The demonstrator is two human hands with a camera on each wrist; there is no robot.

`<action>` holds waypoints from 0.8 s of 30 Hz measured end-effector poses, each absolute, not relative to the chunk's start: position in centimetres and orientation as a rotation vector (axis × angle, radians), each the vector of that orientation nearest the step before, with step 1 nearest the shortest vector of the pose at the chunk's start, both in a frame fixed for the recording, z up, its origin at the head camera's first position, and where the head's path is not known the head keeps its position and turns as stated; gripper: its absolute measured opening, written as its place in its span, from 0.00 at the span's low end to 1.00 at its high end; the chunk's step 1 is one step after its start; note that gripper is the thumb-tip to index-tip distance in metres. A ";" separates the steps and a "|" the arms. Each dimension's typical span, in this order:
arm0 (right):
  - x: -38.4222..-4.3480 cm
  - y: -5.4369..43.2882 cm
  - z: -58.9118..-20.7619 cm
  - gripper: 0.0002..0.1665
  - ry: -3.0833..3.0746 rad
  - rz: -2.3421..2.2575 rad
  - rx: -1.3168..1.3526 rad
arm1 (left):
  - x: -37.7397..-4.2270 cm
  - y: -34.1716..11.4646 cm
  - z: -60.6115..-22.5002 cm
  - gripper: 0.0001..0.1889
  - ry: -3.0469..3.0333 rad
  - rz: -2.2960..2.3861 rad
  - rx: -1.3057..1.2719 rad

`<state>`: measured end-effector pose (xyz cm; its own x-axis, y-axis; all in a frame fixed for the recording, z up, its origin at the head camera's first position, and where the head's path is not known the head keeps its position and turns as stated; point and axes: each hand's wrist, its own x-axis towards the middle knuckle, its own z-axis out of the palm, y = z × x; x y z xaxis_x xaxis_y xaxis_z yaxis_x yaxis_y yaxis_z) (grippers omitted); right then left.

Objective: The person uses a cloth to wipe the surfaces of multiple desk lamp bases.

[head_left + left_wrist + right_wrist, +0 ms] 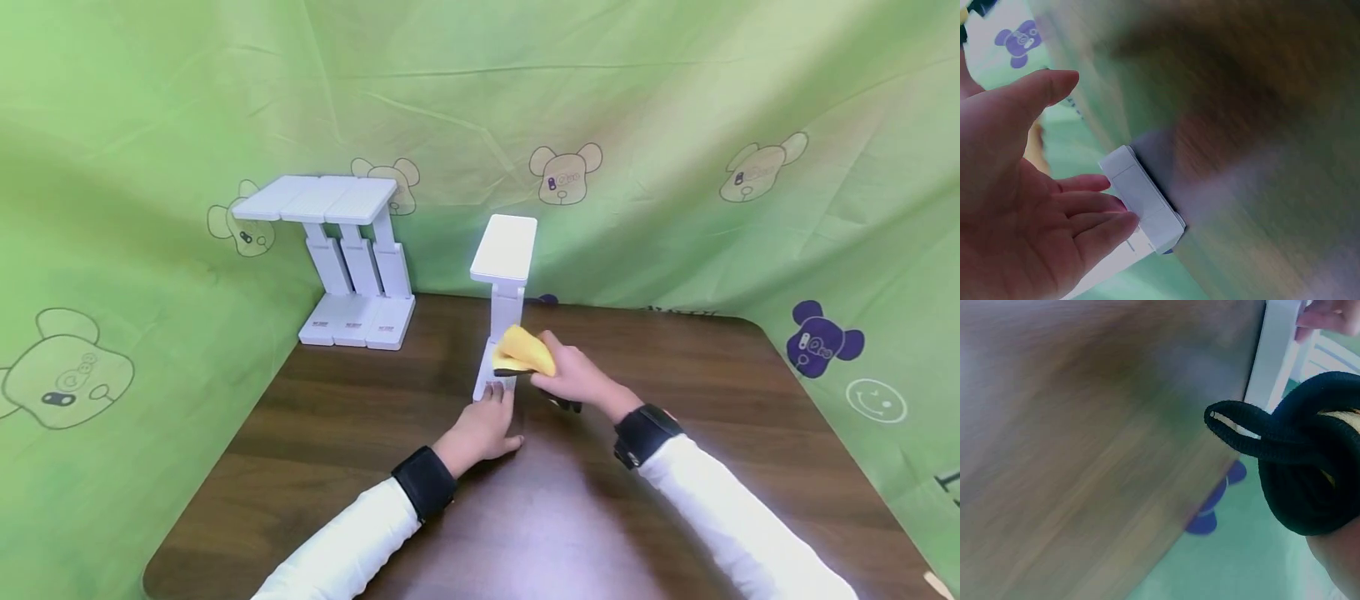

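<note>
A white folding phone stand (504,248) stands upright in the middle of the table in the head view. The fingertips of my left hand (482,427) rest on the front of its base, with the thumb spread out to the side. From the left wrist view, these nearly straight fingers meet the edge of the base (1142,199). My right hand (576,377) grips a bunched yellow and black cloth (522,351) against the lower part of the stand, covering some of it. The right wrist view shows the cloth's black side with a loop (1235,428) hanging from it.
Three matching white stands (358,321) stand side by side at the back left of the brown wooden table (360,467). Green curtains (645,108) printed with bear heads hang close behind and along both sides.
</note>
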<state>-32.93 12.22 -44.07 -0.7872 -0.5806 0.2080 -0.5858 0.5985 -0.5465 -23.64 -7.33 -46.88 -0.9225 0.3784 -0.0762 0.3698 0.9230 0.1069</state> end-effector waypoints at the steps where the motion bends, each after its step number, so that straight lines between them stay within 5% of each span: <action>1: -33.3 11.3 -44.2 0.33 -2.821 0.973 1.036 | -23.4 -7.4 -46.9 0.45 2.988 0.146 0.592; 9: -35.6 8.3 -46.6 0.42 -2.777 0.448 1.169 | -22.8 -8.5 -46.6 0.35 3.000 0.053 0.679; 17: -34.7 8.4 -47.5 0.32 -2.597 0.358 1.224 | -22.5 -9.2 -46.3 0.35 3.018 0.029 0.730; 24: -34.2 8.0 -46.7 0.45 -2.711 0.273 1.201 | -22.4 -8.9 -46.0 0.36 3.018 0.021 0.733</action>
